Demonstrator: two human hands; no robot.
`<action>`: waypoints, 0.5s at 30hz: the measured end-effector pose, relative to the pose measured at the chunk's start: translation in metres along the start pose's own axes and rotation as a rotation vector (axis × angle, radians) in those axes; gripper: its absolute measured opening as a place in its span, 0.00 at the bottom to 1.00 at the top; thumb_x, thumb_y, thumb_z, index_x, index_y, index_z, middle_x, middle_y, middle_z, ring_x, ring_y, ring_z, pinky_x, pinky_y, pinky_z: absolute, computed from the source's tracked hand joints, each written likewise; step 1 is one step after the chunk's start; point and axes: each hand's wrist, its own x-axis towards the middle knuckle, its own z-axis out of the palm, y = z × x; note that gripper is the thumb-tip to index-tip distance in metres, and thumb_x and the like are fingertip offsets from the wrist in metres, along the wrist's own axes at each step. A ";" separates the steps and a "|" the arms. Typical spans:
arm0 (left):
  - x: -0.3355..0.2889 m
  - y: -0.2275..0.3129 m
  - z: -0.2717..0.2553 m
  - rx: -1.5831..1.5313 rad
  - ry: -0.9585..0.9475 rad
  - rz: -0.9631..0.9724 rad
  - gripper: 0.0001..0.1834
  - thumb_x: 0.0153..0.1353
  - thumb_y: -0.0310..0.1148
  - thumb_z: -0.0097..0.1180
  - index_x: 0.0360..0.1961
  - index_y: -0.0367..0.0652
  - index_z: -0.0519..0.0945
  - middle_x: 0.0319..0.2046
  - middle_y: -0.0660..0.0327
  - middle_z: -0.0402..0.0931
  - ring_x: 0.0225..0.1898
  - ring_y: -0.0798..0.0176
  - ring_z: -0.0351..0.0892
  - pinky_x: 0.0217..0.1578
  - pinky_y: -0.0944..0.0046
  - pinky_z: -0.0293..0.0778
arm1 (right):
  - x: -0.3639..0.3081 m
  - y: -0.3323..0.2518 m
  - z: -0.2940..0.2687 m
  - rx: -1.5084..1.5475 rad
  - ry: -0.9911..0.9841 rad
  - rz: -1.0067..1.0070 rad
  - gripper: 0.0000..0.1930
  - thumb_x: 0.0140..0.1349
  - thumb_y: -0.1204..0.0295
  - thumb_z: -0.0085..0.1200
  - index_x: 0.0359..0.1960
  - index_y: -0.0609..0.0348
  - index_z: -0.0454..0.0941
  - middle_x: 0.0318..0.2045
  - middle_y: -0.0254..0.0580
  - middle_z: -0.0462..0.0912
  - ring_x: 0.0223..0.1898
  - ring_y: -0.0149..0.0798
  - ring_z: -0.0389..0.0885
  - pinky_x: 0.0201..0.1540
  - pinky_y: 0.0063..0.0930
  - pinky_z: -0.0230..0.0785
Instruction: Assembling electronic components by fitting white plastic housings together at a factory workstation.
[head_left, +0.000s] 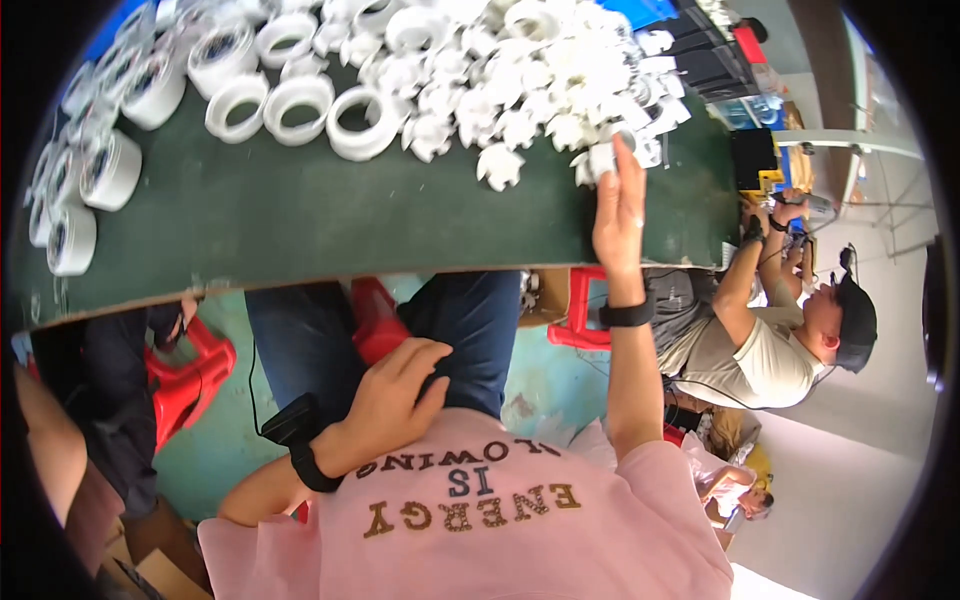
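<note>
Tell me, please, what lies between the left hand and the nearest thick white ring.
The head view shows part of a red stool, the table's front edge, then green tabletop between the left hand and the ring.

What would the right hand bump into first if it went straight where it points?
Probably the heap of white pieces on the green table; the right hand points at it, though its height above the table is hard to tell.

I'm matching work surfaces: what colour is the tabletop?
The tabletop is dark green, best seen in the head view.
</note>
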 end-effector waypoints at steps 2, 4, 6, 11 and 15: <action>-0.033 -0.006 0.008 -0.028 -0.009 -0.194 0.17 0.54 0.21 0.58 0.47 0.34 0.75 0.41 0.51 0.75 0.35 0.53 0.80 0.36 0.61 0.77 | 0.001 0.004 -0.001 -0.084 -0.013 -0.010 0.22 0.72 0.65 0.40 0.64 0.62 0.64 0.58 0.59 0.68 0.60 0.57 0.65 0.64 0.43 0.55; -0.047 -0.008 0.013 -0.111 0.025 -0.293 0.16 0.55 0.23 0.57 0.46 0.34 0.74 0.36 0.49 0.75 0.32 0.48 0.79 0.32 0.57 0.76 | 0.004 0.007 -0.004 -0.183 -0.008 -0.059 0.22 0.74 0.63 0.38 0.63 0.64 0.65 0.60 0.53 0.70 0.61 0.49 0.67 0.64 0.36 0.56; -0.056 -0.009 0.016 -0.118 0.026 -0.360 0.16 0.54 0.23 0.57 0.46 0.34 0.74 0.37 0.49 0.75 0.32 0.49 0.79 0.33 0.57 0.76 | 0.005 0.010 -0.004 -0.225 -0.009 -0.097 0.22 0.74 0.63 0.38 0.63 0.64 0.65 0.59 0.53 0.70 0.61 0.48 0.67 0.63 0.35 0.57; -0.055 -0.008 0.015 -0.108 0.045 -0.309 0.16 0.56 0.21 0.57 0.47 0.35 0.74 0.38 0.51 0.75 0.32 0.57 0.80 0.31 0.64 0.76 | 0.002 0.003 0.001 -0.242 -0.065 -0.120 0.21 0.74 0.64 0.38 0.63 0.61 0.66 0.56 0.55 0.70 0.57 0.51 0.68 0.61 0.37 0.59; -0.031 -0.009 0.016 -0.120 0.063 -0.214 0.16 0.56 0.21 0.57 0.47 0.34 0.73 0.38 0.50 0.75 0.32 0.55 0.80 0.32 0.62 0.76 | 0.002 -0.002 0.003 -0.261 -0.084 -0.151 0.21 0.74 0.65 0.37 0.63 0.61 0.66 0.55 0.56 0.70 0.57 0.52 0.68 0.61 0.38 0.59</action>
